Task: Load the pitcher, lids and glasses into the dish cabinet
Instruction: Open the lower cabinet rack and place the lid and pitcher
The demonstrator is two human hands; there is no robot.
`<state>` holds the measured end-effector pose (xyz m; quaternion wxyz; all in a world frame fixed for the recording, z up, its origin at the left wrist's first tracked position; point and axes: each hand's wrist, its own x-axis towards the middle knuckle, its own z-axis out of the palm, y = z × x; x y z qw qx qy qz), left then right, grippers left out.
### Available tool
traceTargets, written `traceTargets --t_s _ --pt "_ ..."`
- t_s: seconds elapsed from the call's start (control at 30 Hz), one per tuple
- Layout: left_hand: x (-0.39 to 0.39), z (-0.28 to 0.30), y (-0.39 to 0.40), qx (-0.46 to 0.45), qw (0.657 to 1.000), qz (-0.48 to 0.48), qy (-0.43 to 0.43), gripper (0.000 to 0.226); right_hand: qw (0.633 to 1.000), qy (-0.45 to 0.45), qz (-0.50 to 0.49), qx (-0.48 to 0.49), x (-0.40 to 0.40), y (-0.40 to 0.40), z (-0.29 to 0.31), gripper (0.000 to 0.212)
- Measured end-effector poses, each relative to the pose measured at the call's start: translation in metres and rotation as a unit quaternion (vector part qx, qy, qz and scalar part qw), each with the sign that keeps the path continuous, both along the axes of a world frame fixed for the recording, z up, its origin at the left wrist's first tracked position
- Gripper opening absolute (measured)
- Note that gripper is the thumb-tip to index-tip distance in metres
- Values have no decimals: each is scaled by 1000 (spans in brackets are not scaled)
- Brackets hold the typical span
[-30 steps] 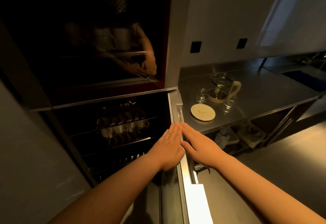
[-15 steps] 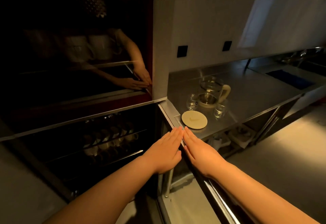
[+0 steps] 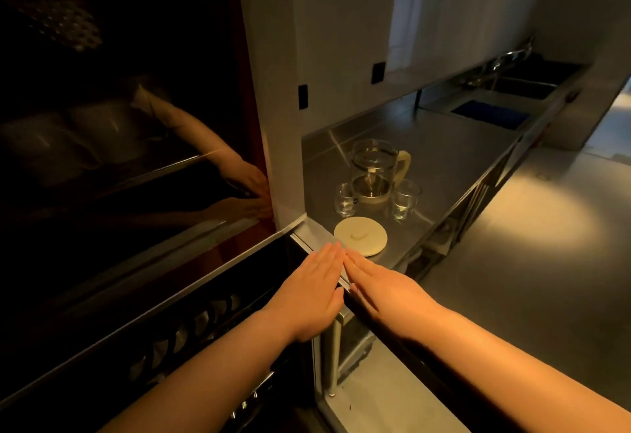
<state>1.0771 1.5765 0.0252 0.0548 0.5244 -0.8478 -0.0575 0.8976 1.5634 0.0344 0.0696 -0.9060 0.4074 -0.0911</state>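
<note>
Nearest the camera, two bare forearms reach forward over the dish cabinet's open door (image 3: pixel 345 357). The left hand (image 3: pixel 309 296) and the right hand (image 3: pixel 386 287) lie side by side with fingers straight and flat, fingertips almost meeting at the top edge of the door; neither holds anything. To the left, inside the dark dish cabinet (image 3: pixel 191 326), a wire rack carries a row of cups, dimly seen. Above it, a dark glossy panel (image 3: pixel 136 159) mirrors the person's arms.

Just beyond the fingertips, on the steel bench (image 3: pixel 461 159), lies a round cream lid (image 3: pixel 360 236), flat near the bench's front corner. Behind it stand two small clear glasses, one on the left (image 3: pixel 345 199) and one on the right (image 3: pixel 404 199), with the glass pitcher (image 3: pixel 374 169) between and slightly behind them, its pale handle turned to the right. Farther along the bench is a sink (image 3: pixel 522 87) with a blue mat (image 3: pixel 488 113) beside it.
</note>
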Motion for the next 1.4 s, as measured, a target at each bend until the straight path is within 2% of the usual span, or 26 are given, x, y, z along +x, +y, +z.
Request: traceTargets --t_s 0.3,0.67,0.9,1.07,1.23,1.4 --pt "-9 3 -61 27 999 -32 -5 56 998 -42 -49 22 -5 -28 1 56" --pt "-64 -5 -186 105 994 -33 -19 61 994 -1 -111 3 -58 -172 -13 54" --pt "-102 -45 -262 168 982 3 -89 74 992 -8 -127 15 -86 -266 -29 56" --pt "-112 -75 -292 137 990 20 -41 65 990 -22 -140 19 -96 -320 -34 58" --pt "-109 -108 -311 118 990 9 -73 64 987 -21 -158 21 -98 -361 -42 60" --pt "-105 -135 -320 170 982 22 -74 55 988 -7 -157 3 -89 -389 -52 65"
